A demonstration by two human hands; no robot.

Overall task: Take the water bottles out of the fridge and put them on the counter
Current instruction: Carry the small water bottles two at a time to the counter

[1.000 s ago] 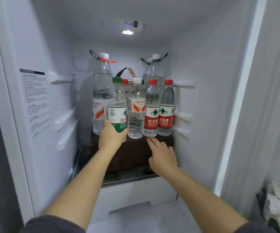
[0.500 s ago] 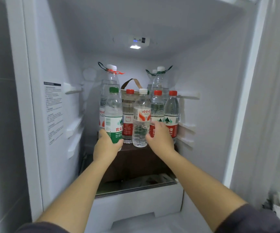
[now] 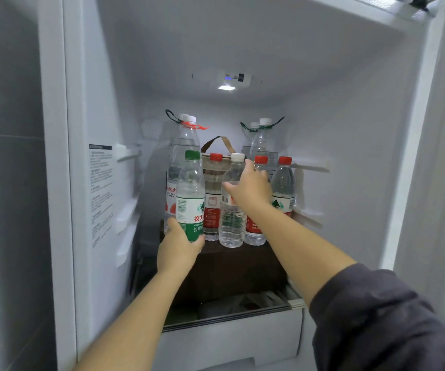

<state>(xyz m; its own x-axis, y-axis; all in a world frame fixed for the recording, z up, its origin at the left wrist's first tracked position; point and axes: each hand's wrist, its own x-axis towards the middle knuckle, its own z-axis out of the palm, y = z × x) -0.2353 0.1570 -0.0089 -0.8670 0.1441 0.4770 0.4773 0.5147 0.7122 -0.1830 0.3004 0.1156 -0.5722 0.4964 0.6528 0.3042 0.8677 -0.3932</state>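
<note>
Green-capped clear plastic bottle (image 3: 190, 194) is upright at the front left of the dark fridge shelf (image 3: 242, 253), its base gripped by the left hand (image 3: 179, 250). Just beside it, the right hand (image 3: 252, 187) wraps the upright white-capped clear bottle (image 3: 231, 223) near its shoulder. Red-capped bottles (image 3: 284, 183) crowd alongside; open room lies toward the person.

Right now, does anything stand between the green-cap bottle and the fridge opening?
Nothing visible does. The green-cap bottle is frontmost, its base gripped by the left hand; the other bottles are beside and behind it.
</note>
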